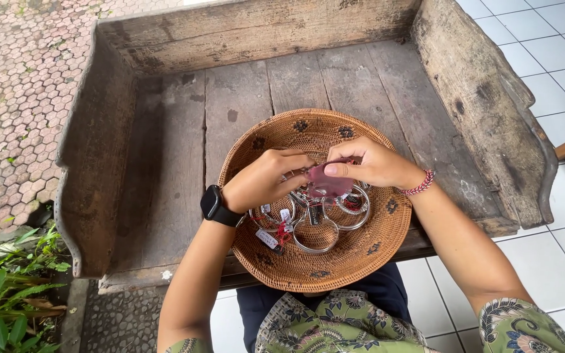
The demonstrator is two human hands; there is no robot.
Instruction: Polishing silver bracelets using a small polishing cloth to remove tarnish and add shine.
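Over the middle of the basket: both hands meet around a small translucent pink pouch [328, 183], which hangs just above the bangles.
Right hand [374, 162]: fingers closed on the upper right part of the pink pouch, thumb lying flat across its face.
Left hand [263, 180]: fingers curled tight, pinching the pouch's left edge between thumb and fingertips; whether it also grips anything beneath cannot be told.
Wrists: a black smartwatch with a dark band [216, 205] sits on the left wrist; a red and white braided cord bracelet [421, 184] circles the right.
Bangles: several shiny silver metal bangles [316, 234] lie clustered in the basket's hollow, overlapping one another directly under the hands.
Tags: small white paper tags on red string [271, 238] are tied to the bangles, lying at the left side of the cluster.
Basket: a round, shallow woven rattan basket, brown with dark star motifs around its wall [361, 261], rests on the bench and overhangs its front edge.
Bench: a weathered grey wooden bench with plank seat and raised sides [165, 163] carries the basket.
Clothing: green patterned fabric [341, 323] covers the person's lap and sleeves below the basket.
Ground: white floor tiles [544, 52] lie to the right, small hexagonal paving stones [14, 98] to the left, green leaves [1, 281] at the lower left corner.
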